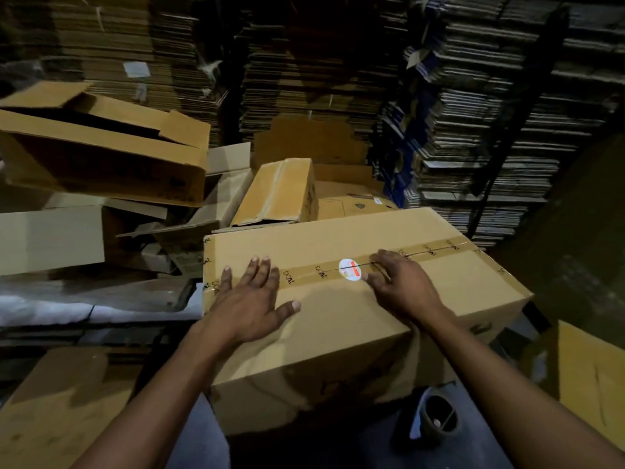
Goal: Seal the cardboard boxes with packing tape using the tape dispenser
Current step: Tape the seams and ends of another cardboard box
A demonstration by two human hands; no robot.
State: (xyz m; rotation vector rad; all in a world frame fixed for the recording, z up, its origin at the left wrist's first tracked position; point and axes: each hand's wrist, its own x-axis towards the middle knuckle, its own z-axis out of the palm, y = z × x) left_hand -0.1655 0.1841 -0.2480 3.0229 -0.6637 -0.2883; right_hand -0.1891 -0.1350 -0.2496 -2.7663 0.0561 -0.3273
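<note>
Both hands lie flat on top of the big cardboard box (pixel 355 316). The left hand (pixel 252 299) has its grip spread wide, fingers straight, pressing down on the strip of printed packing tape (pixel 389 262) near the box's left end. The right hand (pixel 402 282) rests further along the same strip, fingers loosely spread over it, with a round sticker (pixel 350 269) just beside its fingertips. Below the right forearm, near the box's front face, sits a dark tape roll (pixel 439 418). Beyond both hands lie opened boxes (pixel 101 147) and stacks of flattened cardboard (pixel 473 113).
</note>
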